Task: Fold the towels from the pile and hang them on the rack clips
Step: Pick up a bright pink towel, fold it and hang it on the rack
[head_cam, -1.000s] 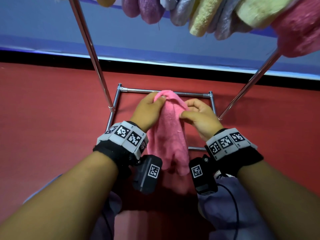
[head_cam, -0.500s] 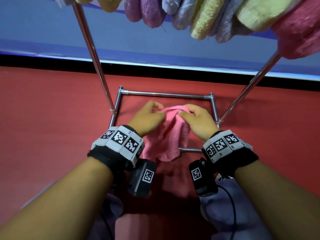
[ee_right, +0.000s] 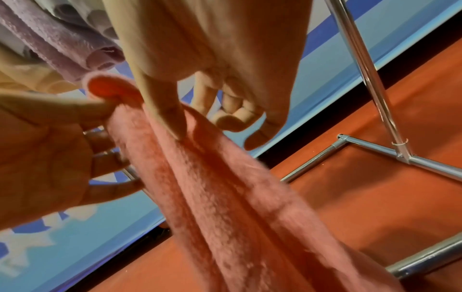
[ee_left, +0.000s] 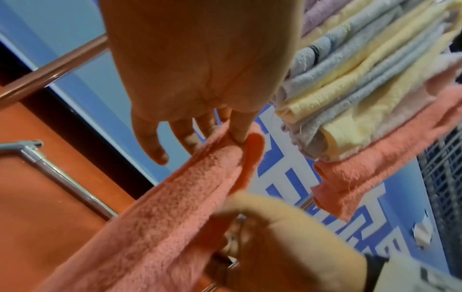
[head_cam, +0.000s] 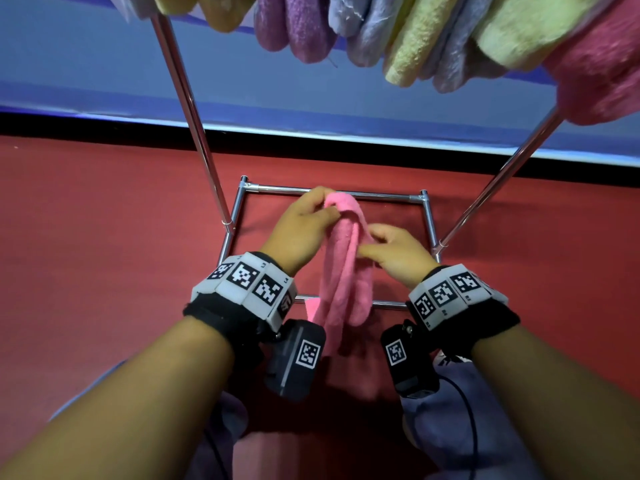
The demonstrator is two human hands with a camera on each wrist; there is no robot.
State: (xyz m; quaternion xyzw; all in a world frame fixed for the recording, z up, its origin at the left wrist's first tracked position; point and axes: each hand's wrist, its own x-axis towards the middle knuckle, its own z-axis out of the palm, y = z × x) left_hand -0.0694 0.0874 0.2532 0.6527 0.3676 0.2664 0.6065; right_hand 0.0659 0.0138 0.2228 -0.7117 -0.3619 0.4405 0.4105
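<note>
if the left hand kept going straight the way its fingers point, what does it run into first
Probably nothing solid soon. The left hand, pinching the pink towel, points forward over the rack base's far bar, towards the blue wall. The hanging towels seem higher, though depth is unclear.

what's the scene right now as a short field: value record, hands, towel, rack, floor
left hand: pinches the top fold of the pink towel
right hand: pinches the towel's right edge, lower than the left hand
pink towel: held in the air, folded lengthwise, lower end hanging down
rack: metal poles on a rectangular base frame
hung towels: purple, grey, yellow and pink, bunched along the top
floor: red
clips: cannot tell from these views
</note>
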